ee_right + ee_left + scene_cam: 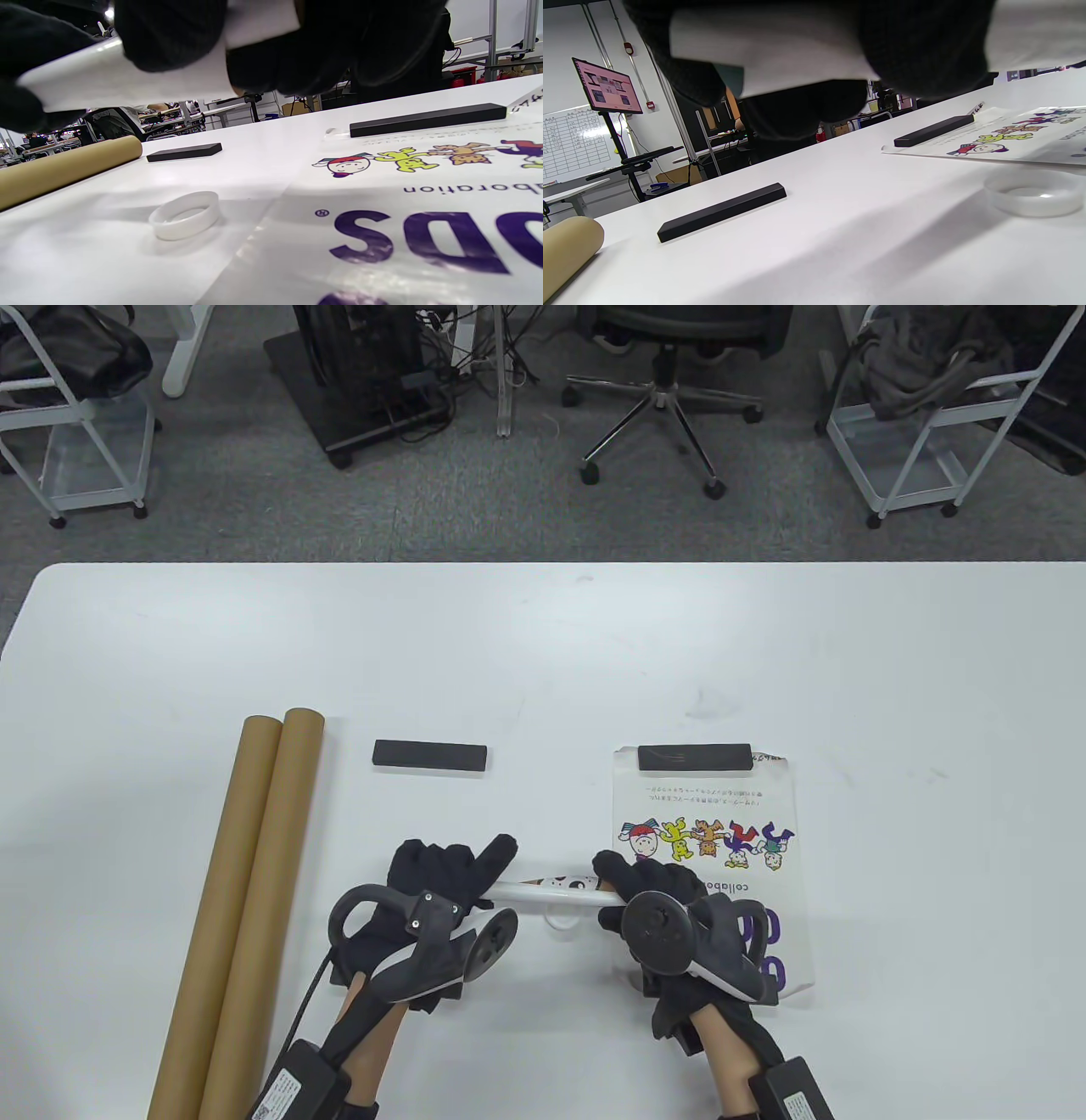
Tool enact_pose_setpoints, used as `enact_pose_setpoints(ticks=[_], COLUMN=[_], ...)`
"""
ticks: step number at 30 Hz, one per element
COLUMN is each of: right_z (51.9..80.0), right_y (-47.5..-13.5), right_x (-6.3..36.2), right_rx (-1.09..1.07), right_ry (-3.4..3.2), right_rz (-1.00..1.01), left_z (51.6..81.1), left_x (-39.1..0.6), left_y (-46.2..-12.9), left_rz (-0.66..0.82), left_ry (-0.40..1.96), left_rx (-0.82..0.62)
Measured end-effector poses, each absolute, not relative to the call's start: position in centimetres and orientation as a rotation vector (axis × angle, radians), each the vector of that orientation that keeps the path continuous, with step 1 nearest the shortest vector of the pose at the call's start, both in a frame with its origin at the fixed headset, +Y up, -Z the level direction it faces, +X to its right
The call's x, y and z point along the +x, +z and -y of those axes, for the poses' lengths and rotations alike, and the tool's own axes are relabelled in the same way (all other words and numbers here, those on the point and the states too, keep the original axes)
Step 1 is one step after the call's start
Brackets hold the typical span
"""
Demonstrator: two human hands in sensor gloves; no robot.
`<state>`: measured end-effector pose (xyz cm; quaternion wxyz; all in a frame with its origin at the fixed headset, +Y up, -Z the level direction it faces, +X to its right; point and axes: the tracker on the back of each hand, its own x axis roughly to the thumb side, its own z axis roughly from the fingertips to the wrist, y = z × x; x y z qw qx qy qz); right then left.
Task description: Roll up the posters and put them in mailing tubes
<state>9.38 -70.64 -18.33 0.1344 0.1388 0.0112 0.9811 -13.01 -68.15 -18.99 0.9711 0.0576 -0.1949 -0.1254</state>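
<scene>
Rolled poster (543,892): held level above the table (543,661), left hand (433,891) and right hand (653,899) each wrapped around one end, fingers apparently curled tight. Two cardboard tubes (246,899): lying at left, touching.

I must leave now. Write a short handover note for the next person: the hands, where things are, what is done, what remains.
Left hand and right hand each grip one end of a rolled poster, held above the table.
Two mailing tubes lie side by side at the left.
A second poster lies flat, a black bar on its far edge; another black bar lies bare.
A clear ring lies under the roll.
Done: one poster rolled.
Left: tube it; roll and tube the second.
</scene>
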Motion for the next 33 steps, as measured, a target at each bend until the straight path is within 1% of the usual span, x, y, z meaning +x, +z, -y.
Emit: enact_pose_setpoints(ticks=[4, 7, 9, 11, 12, 16, 18, 22, 27, 33], right_z=[70.7, 70.6, 70.6, 70.7, 70.7, 70.4, 70.4, 70.4, 70.4, 70.3], right_y=[-18.4, -18.3, -18.3, -18.2, -18.2, -18.1, -18.1, -18.1, -18.1, -18.2], right_x=[9.4, 9.3, 9.3, 9.4, 9.3, 8.8, 8.7, 8.7, 8.7, 9.1], right_rx=[0.396, 0.391, 0.408, 0.417, 0.414, 0.394, 0.404, 0.392, 0.379, 0.394], right_ry=[2.85, 2.803, 2.786, 2.774, 2.772, 2.889, 2.911, 2.931, 2.921, 2.899], right_rz=[-0.026, -0.069, -0.138, -0.148, -0.147, -0.023, -0.049, -0.024, -0.046, -0.056], left_z=[68.2, 68.5, 68.5, 68.5, 68.5, 68.5, 68.5, 68.4, 68.3, 68.5], left_x=[-13.0, -12.5, -12.4, -12.6, -12.6, -12.9, -13.0, -12.7, -12.0, -12.6], left_y=[-19.1, -18.9, -19.0, -19.0, -19.1, -19.0, -19.0, -18.9, -18.6, -18.9], left_rz=[0.393, 0.403, 0.408, 0.399, 0.396, 0.398, 0.396, 0.387, 0.395, 0.401], left_ry=[-0.223, -0.22, -0.243, -0.216, -0.223, -0.219, -0.215, -0.235, -0.312, -0.272], left_rx=[0.106, 0.069, 0.067, 0.069, 0.075, 0.091, 0.093, 0.1, 0.129, 0.124])
